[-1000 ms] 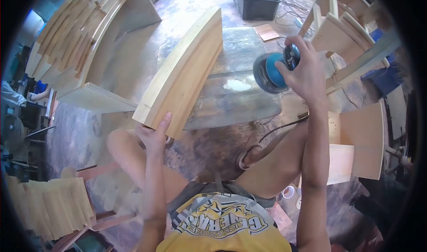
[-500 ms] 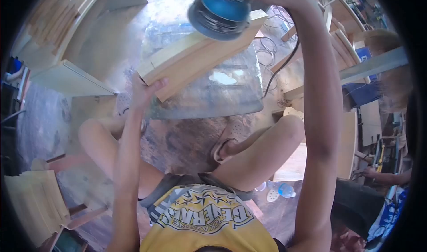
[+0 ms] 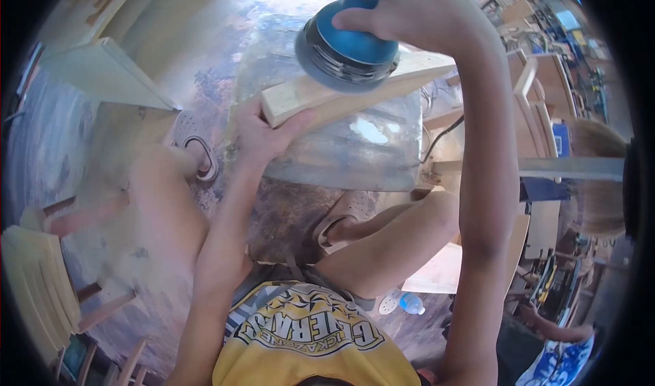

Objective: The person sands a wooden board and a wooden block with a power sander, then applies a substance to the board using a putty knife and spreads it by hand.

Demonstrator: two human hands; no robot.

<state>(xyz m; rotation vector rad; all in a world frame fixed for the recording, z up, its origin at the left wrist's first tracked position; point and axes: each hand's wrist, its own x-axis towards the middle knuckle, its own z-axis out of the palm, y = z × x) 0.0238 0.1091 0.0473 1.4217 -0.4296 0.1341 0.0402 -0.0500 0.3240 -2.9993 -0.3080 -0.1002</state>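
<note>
Nearest my view is the yellow shirt [image 3: 317, 345], with a small bottle [image 3: 412, 303] on the floor just to its right. At the near left I see a stack of wooden slats [image 3: 41, 290]; at the near right, another person's arm [image 3: 559, 329] reaches in. Beyond the shirt, the two bent legs stand apart, and a sandal [image 3: 341, 219] shows on the right foot. Between and past the feet lies a worn grey slab [image 3: 341, 157]. Over it my left hand [image 3: 273, 130] holds the left end of the wooden piece [image 3: 409, 72], its grip pinching that end with the thumb along the near side. The piece slants away toward the far right. My right hand [image 3: 416, 18] has its grip closed around the top of the blue sander [image 3: 348, 48], thumb pressed on the blue body. The sander is tilted above the wood and hides part of it; I cannot tell whether they touch. Farther off, a pale panel [image 3: 106, 76] stands at left, and wooden frames [image 3: 542, 106] stand at right.
</note>
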